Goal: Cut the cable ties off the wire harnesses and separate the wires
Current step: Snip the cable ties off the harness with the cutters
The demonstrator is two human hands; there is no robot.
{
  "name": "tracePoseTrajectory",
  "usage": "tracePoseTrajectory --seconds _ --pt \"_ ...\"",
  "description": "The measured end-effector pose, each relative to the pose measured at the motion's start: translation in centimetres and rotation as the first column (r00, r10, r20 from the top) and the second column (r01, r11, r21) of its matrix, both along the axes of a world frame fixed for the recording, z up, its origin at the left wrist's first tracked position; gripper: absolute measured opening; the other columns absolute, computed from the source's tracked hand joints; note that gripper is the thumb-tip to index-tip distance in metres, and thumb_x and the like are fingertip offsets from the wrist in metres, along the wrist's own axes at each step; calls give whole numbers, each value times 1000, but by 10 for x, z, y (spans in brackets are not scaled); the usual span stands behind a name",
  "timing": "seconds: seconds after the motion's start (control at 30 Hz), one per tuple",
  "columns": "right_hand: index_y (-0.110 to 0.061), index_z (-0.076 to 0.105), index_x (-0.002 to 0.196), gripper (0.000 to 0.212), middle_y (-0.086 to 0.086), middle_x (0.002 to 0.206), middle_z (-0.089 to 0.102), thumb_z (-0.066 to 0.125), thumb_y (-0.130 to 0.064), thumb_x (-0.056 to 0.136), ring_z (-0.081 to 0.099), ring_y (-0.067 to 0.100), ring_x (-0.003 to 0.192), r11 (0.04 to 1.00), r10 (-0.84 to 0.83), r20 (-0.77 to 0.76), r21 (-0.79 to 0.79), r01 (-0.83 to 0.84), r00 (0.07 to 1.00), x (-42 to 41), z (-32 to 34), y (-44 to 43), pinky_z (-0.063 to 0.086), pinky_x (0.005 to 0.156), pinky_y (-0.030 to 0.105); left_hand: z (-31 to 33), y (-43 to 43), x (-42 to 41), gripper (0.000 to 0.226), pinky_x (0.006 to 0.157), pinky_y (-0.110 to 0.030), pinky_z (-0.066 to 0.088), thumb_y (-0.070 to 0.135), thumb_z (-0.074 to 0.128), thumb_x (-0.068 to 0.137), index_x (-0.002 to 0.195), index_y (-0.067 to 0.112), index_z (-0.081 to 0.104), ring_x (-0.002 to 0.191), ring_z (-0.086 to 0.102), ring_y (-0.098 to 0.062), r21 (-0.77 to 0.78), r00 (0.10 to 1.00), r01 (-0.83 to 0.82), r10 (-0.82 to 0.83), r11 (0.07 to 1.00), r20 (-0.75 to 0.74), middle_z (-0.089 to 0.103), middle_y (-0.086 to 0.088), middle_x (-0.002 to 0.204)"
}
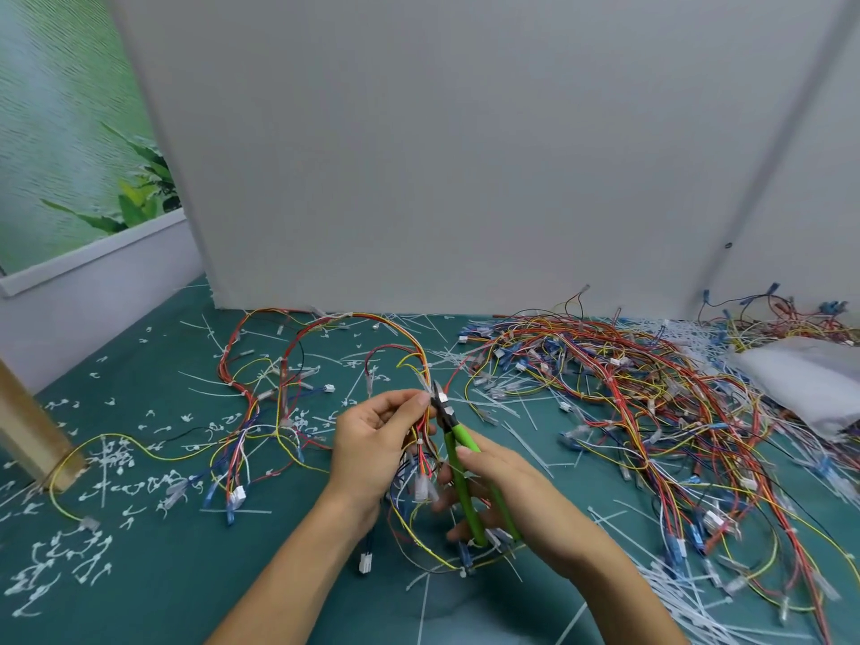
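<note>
Teal matting with a dull, slightly grainy face covers the tabletop (pixel 186 574), and a smooth pale grey panel (pixel 442 155) stands along its far edge. Near the middle of the front edge the left hand (pixel 372 449) pinches a wire harness (pixel 353 315) between thumb and curled fingertips. This is a thin bundle of red, yellow and orange insulated strands that arches away toward the far edge, with small white and clear connectors hanging from its loose ends. The right hand (pixel 507 495) has its fingers wrapped round the glossy green handles of the cutters (pixel 453 453). The short dark blades point up at the bundle just beside the left fingertips; they seem to meet a white tie there, though the spot is too small to be sure. A dense tangle of wires (pixel 628 388) in the same colours, plus blue, fills the right side. Curled white tie offcuts (pixel 60 560) speckle the left side, long straight ties (pixel 675 598) lie at the front right corner, and a crumpled translucent bag (pixel 800 379) sits at the right edge.
</note>
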State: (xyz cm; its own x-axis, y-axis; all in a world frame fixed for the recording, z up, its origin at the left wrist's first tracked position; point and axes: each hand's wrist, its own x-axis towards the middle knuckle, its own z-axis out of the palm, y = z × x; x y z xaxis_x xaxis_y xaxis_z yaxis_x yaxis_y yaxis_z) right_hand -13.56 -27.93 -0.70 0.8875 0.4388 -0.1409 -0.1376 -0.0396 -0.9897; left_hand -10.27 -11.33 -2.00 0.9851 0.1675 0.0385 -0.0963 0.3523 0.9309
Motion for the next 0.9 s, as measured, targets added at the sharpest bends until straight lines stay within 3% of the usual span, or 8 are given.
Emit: tracePoseTrajectory --seconds 0.07,0.17,0.33,0.5,0.63,0.73,0.9 --pt "-12 58 129 29 7 100 57 47 -27 108 67 20 86 1000 -9 50 -27 11 999 -1 -1 1 57 82 60 1 1 0 5 62 -24 56 14 75 83 81 15 80 68 69 -17 2 1000 -7 7 1000 -10 75 -13 81" --pt "-9 57 119 36 3 92 56 48 -38 99 67 21 77 998 -32 124 -49 38 992 -3 -3 6 57 69 56 1 1 0 6 63 -23 57 12 75 83 80 14 80 69 69 -17 9 1000 -16 17 1000 -21 75 -13 81" --pt "-39 59 91 18 24 91 53 44 -41 102 64 29 66 991 -48 276 -110 81 960 -5 -12 14 58 53 49 2 1 0 5 59 -24 57 11 75 84 80 9 79 65 68 -18 -25 998 9 -11 1000 -64 74 -14 80" --pt "-46 59 103 17 21 87 56 45 -51 96 68 37 68 983 -66 285 -147 112 956 -4 -20 16 60 51 48 3 2 0 6 55 -23 55 11 74 84 80 10 79 63 68 -16 -57 996 43 -47 997 -76 74 -12 79" --pt "-48 54 122 33 6 86 61 48 -56 91 69 37 77 985 -81 219 -133 112 972 -3 -25 16 62 59 47 2 1 -1 11 54 -22 54 19 76 76 82 10 78 63 68 -15 -46 995 62 -65 997 -73 74 -11 78" --pt "-58 52 117 25 -13 79 63 47 -55 92 69 29 76 986 -76 221 -129 106 972 -3 -26 16 62 62 41 2 0 -1 15 54 -22 54 23 77 71 80 11 78 63 67 -15 -41 994 73 -76 996 -72 73 -11 77" --pt "-54 52 117 21 -11 73 62 46 -55 96 68 27 75 982 -82 249 -148 122 965 -1 -28 16 59 59 34 1 0 -1 12 55 -23 55 22 77 71 78 13 79 62 67 -15 -21 995 82 -83 996 -61 73 -12 76"
